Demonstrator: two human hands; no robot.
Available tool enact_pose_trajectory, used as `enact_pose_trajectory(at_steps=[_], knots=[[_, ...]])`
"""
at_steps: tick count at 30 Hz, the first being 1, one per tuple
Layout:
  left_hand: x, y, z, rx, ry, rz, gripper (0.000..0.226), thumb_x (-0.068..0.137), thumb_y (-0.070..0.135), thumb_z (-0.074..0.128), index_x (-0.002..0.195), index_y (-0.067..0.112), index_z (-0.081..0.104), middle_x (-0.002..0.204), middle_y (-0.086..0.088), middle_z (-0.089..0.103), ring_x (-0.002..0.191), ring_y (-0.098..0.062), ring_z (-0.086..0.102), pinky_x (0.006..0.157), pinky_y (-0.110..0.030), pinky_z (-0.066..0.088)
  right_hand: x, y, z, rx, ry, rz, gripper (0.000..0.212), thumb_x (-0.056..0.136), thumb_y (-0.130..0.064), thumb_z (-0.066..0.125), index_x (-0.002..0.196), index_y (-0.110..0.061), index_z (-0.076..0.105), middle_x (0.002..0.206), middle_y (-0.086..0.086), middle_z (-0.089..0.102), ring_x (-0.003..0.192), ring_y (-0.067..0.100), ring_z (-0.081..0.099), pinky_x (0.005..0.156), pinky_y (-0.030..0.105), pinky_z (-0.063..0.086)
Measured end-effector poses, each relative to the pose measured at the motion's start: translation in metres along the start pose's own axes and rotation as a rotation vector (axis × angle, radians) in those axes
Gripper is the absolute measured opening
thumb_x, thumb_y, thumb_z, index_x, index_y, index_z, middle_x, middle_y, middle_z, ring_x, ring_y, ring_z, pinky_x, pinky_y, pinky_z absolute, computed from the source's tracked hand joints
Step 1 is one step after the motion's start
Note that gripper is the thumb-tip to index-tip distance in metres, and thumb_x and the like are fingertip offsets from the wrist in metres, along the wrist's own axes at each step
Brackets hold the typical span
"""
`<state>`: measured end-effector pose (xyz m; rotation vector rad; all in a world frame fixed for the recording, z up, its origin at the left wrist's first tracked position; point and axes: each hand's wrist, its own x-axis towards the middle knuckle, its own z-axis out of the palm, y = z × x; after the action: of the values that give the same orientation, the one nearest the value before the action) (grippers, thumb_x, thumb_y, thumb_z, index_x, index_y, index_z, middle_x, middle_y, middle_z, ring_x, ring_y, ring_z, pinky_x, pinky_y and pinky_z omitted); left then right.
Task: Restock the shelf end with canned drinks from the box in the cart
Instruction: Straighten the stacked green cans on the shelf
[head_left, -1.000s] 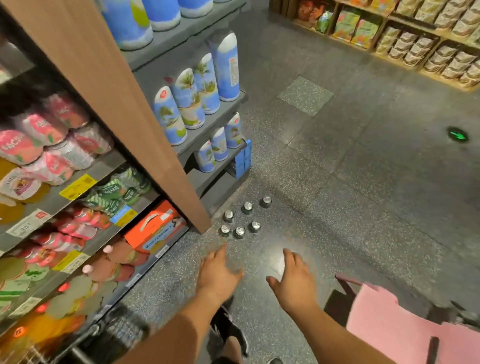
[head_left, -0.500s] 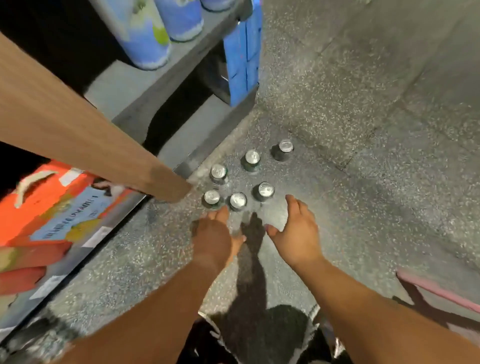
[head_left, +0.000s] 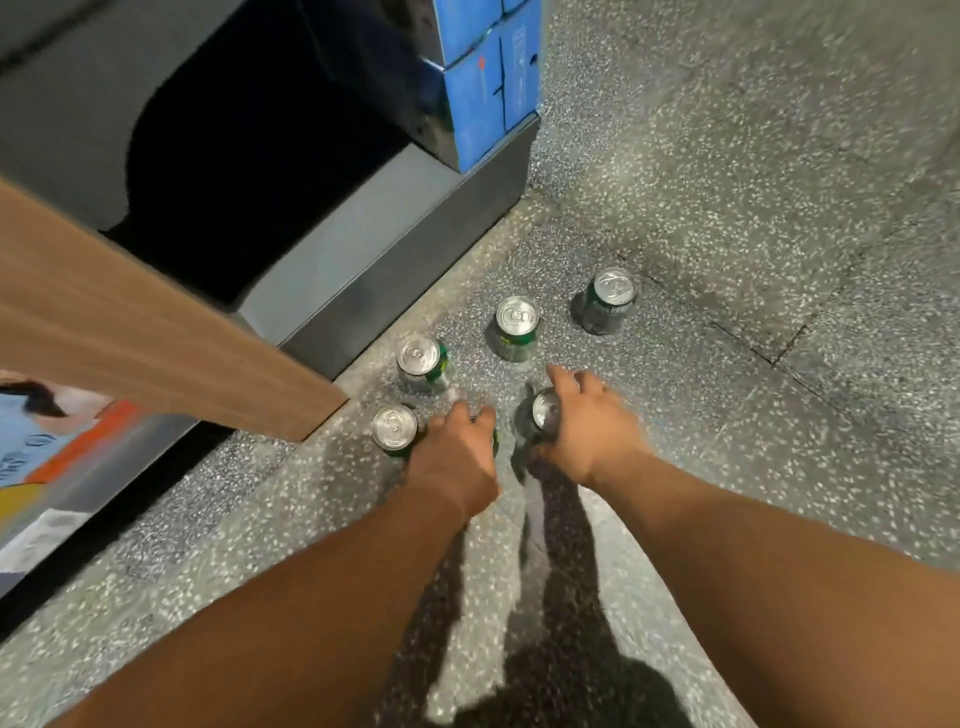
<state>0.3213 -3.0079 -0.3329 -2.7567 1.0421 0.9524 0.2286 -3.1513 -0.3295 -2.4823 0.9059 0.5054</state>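
Several green drink cans with silver tops stand on the speckled floor by the shelf end. My right hand (head_left: 589, 431) grips one can (head_left: 543, 415) from the side. My left hand (head_left: 457, 460) curls over another can (head_left: 496, 442), which is almost fully hidden beneath it. Just left of that hand stands a can (head_left: 395, 427); further back are a second can (head_left: 420, 357), a third can (head_left: 517, 318) and a far can (head_left: 613, 290). The bottom grey shelf (head_left: 363, 249) lies behind them.
A wooden side panel (head_left: 156, 322) juts out at the left, close to the nearest cans. Blue cartons (head_left: 483, 98) stand on the shelf's right end. An orange and blue box (head_left: 57, 447) sits low on the left shelving. Open floor spreads to the right.
I have bent closer to the floor. Both hands moved forward from open and hovering; each has closed round a can in the front row.
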Motion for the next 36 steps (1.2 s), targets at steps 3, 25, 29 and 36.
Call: enact_pose_trajectory(at_steps=[3, 25, 29, 36], knots=[[0.005, 0.000, 0.003, 0.052, -0.017, -0.007, 0.074, 0.086, 0.007, 0.054, 0.152, 0.024, 0.026, 0.150, -0.014, 0.031, 0.131, -0.038, 0.040, 0.102, -0.045, 0.047, 0.012, -0.009, 0.003, -0.056, -0.062, -0.018, 0.079, 0.083, -0.024, 0.071, 0.146, -0.022, 0.024, 0.141, 0.015, 0.038, 0.126, 0.039, 0.040, 0.102, 0.047, 0.040], [-0.322, 0.020, -0.291, -0.209, 0.147, -0.134, 0.073, 0.080, 0.029, 0.075, 0.139, 0.024, 0.032, 0.126, -0.003, 0.051, 0.108, -0.022, 0.055, 0.083, -0.032, 0.048, -0.278, -0.147, -0.282, 0.226, 0.140, -0.008, 0.062, 0.069, -0.031, 0.078, 0.118, -0.018, 0.041, 0.111, 0.005, 0.046, 0.083, 0.026, 0.055, 0.068, 0.028, 0.036], [-0.439, 0.022, -0.397, -0.232, 0.220, -0.198, 0.066, 0.078, 0.039, 0.074, 0.131, 0.025, 0.037, 0.125, 0.000, 0.050, 0.113, -0.023, 0.056, 0.087, -0.035, 0.047, -0.361, -0.210, -0.387, 0.282, 0.183, -0.129, 0.059, 0.068, -0.031, 0.075, 0.118, -0.022, 0.045, 0.104, -0.003, 0.039, 0.097, 0.027, 0.054, 0.069, 0.027, 0.035], [-0.617, -0.006, -0.538, -0.332, 0.444, -0.303, 0.068, 0.081, 0.038, 0.067, 0.140, 0.025, 0.036, 0.140, 0.002, 0.038, 0.129, -0.022, 0.047, 0.101, -0.031, 0.041, -0.469, -0.333, -0.544, 0.195, 0.271, -0.508, 0.050, 0.063, -0.039, 0.065, 0.108, -0.028, 0.045, 0.099, -0.005, 0.038, 0.099, 0.026, 0.056, 0.070, 0.030, 0.039]])
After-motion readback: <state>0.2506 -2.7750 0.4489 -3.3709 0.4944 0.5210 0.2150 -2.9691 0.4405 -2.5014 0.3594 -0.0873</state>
